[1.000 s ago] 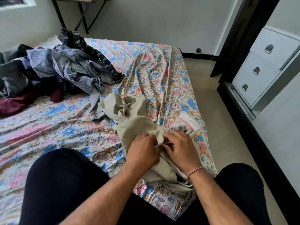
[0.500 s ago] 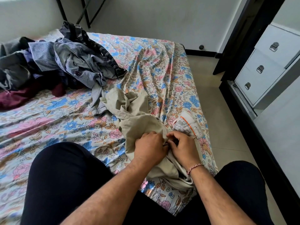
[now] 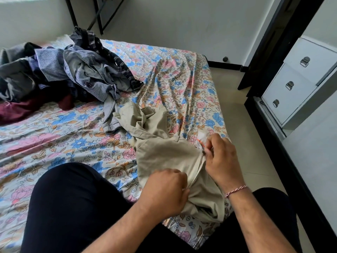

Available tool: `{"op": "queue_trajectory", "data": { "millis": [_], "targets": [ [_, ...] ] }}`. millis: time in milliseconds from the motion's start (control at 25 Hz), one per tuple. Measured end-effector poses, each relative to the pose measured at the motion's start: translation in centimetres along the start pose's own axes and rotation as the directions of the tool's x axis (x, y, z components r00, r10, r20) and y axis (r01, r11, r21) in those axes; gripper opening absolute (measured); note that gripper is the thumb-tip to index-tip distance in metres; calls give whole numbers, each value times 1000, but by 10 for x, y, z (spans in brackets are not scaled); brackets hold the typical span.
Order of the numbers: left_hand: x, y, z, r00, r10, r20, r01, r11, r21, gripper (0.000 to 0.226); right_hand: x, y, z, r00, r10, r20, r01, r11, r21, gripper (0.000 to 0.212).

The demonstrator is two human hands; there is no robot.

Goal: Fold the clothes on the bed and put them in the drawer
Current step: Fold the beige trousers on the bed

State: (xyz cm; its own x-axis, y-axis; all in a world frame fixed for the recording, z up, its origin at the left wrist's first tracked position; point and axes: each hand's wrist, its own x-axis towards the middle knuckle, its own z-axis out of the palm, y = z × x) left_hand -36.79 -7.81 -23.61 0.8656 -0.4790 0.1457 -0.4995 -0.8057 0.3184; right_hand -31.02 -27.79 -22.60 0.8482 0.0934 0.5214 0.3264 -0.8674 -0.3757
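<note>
The beige trousers (image 3: 164, 154) lie at the lower centre of the frame on the floral bed (image 3: 54, 143). The left hand (image 3: 164, 190) grips the fly's base; the right hand (image 3: 218, 157) pinches the zipper top. Keeping the fabric taut between both should let the zip run cleanly.

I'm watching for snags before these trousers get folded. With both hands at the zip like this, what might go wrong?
1. The right hand pinches at the top of the zip on the beige trousers, where white lining shows; the lining might catch in the zip.
2. The left hand bunches the cloth near the bed's edge, so creases may get folded in.
3. The trouser legs lie against the clothes pile; pulling may drag a garment along.
</note>
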Motion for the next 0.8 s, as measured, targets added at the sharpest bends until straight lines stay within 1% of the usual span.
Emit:
{"op": "queue_trajectory", "data": {
  "millis": [120,200,240,280,320,360,400,440,480,520,560,600,640,680,720,760,800],
  "targets": [
    [-9,7,2,996,54,66,-57,998,35,19,-8,3,5,998,47,35,-47,999,-10,38],
    [-14,10,0,992,55,116,-62,996,60,19,-9,1,7,997,53,55,-51,998,-28,38],
    [-15,9,-1,991,49,125,-57,996,64,21,-11,-1,8,996,47,75,-47,999,-3,35],
    [-16,8,-4,993,31,116,-35,999,32,26,-13,-3,9,994,40,100,-47,996,77,30],
    [-15,7,-11,998,12,58,-9,999,-41,30,-13,-4,7,991,52,122,-77,974,215,24],
    [-9,3,-20,997,-9,-78,-2,989,-146,31,-11,-3,3,984,102,149,-152,912,381,23],
    [2,-5,-29,967,-47,-252,-14,972,-235,27,-6,3,-2,968,178,176,-244,826,508,29],
    [17,-16,-36,909,-89,-406,-38,955,-294,22,0,12,-5,955,236,179,-296,774,560,39],
    [37,-31,-44,869,-125,-478,-42,945,-323,24,7,23,-6,956,242,165,-293,801,522,49],
    [60,-47,-50,873,-155,-462,-13,941,-339,31,16,32,-5,966,199,163,-251,865,434,57],
    [83,-63,-54,917,-175,-360,48,941,-334,39,27,38,-2,975,128,179,-184,922,342,63],
    [106,-78,-54,960,-198,-198,130,941,-313,48,39,41,4,973,53,223,-113,957,266,68],
    [124,-88,-50,976,-215,-20,199,933,-301,53,52,42,12,952,-17,307,-45,980,195,73],
    [136,-95,-43,967,-210,147,246,919,-306,51,68,40,19,899,-68,432,14,992,127,80],
    [142,-99,-35,943,-181,280,264,918,-297,43,82,38,27,810,-98,578,72,995,67,85],
    [141,-101,-27,929,-131,345,227,940,-254,35,92,37,35,703,-139,697,153,987,43,83],
    [136,-103,-22,930,-72,361,154,967,-202,27,98,36,42,608,-199,769,235,970,65,71]
  ]
}}
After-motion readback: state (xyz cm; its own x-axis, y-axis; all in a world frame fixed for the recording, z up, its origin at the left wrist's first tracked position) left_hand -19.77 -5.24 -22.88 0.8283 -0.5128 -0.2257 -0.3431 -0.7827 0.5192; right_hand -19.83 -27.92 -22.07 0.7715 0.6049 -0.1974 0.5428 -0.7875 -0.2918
